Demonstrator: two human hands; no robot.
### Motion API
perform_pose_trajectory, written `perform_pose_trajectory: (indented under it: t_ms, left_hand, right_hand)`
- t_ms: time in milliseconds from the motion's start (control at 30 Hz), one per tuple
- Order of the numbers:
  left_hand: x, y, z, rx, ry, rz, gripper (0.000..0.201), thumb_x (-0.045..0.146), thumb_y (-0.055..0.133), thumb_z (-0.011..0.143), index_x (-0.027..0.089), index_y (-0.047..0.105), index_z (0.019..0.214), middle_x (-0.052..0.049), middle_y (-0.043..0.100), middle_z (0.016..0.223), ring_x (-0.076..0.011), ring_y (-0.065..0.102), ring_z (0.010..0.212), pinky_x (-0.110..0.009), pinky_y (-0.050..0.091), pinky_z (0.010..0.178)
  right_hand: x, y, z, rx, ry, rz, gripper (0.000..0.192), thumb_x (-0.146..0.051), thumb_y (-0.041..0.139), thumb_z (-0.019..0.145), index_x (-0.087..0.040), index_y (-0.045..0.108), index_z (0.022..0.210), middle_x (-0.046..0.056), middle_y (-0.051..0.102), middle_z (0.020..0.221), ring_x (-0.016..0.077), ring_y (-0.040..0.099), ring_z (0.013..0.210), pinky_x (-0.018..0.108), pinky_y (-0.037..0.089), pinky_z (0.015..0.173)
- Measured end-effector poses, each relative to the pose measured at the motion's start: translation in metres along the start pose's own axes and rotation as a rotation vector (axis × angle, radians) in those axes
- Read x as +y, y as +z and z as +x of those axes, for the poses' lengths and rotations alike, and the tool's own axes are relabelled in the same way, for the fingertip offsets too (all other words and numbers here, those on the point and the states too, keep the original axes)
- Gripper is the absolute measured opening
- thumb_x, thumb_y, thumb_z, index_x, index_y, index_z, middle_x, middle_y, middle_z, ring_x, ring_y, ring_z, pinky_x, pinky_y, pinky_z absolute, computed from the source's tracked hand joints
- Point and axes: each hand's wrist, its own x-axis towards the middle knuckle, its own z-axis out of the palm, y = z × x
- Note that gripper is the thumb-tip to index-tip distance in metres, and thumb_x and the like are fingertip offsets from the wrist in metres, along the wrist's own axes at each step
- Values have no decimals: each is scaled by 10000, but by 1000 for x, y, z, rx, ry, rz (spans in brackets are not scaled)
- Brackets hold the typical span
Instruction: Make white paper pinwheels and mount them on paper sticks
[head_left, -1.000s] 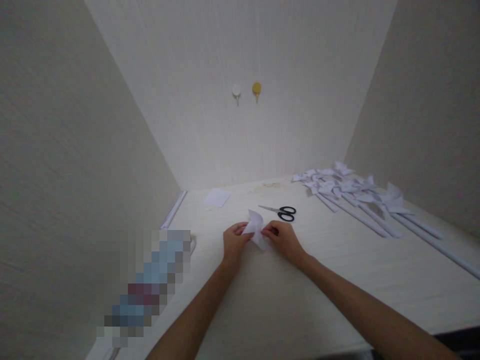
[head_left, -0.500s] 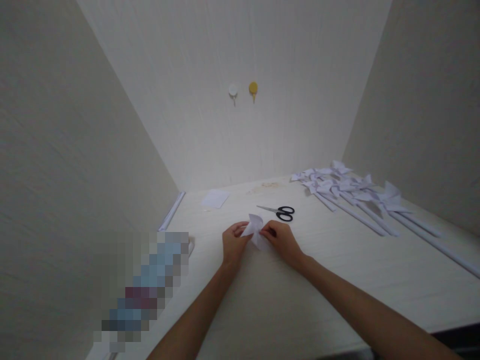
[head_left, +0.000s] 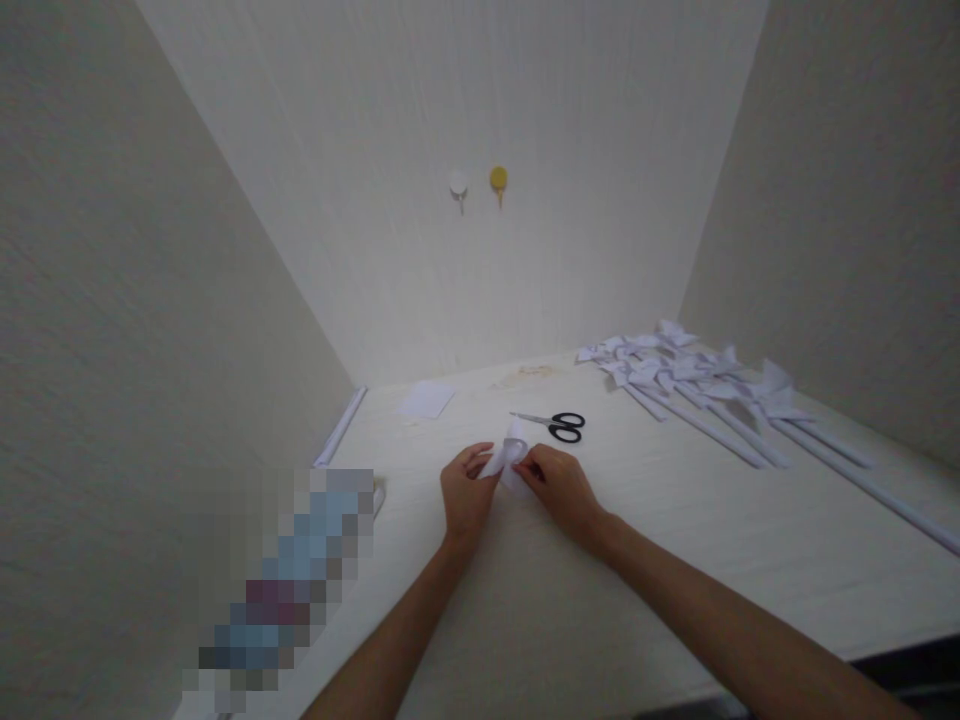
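A small folded piece of white paper point(head_left: 510, 452) is pinched between both hands above the pale table point(head_left: 675, 540). My left hand point(head_left: 465, 492) holds its left side with thumb and fingers. My right hand point(head_left: 559, 488) grips its right side, and its fingers cover part of the paper. One flap of the paper curls upward between the hands. Black-handled scissors point(head_left: 553, 426) lie on the table just behind my right hand, apart from it.
Several white paper pinwheels on long white sticks point(head_left: 697, 385) lie at the back right. A flat white sheet point(head_left: 426, 400) lies at the back left, a white stick point(head_left: 341, 427) runs along the left wall. Two round hooks point(head_left: 478, 183) sit on the back wall.
The paper's upper flap has been folded inward and stands narrower between my fingers. Both hands stay in about the same place; the view has shifted slightly.
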Motion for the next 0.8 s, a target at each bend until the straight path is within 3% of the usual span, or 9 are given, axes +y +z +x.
perform_pose_trajectory:
  t_ms: [167,433,800]
  left_hand:
    - [2,1,-3,1,49,23,261,140,630,530,125,596,788,-47,662,676,-176,618,649,-252,486,617]
    - [1,-2,3,-39,-83,-59,295,151,647,506,116,594,794,-45,668,678,-184,615,667,-262,476,602]
    - [-1,0,4,-24,-128,-127,315,142,650,498,108,594,806,-65,667,747,-183,610,715,-267,467,651]
  right_hand:
    - [-1,1,-1,-12,28,-16,163,-224,489,744,-177,474,589,-2,526,572,120,462,519,221,314,501]
    - [-1,-1,-1,38,4,32,150,-214,479,745,-177,478,599,-1,520,585,118,458,532,217,326,508]
    - [-1,-1,-1,95,-9,54,143,-220,473,750,-179,490,614,3,519,593,118,463,545,214,336,517]
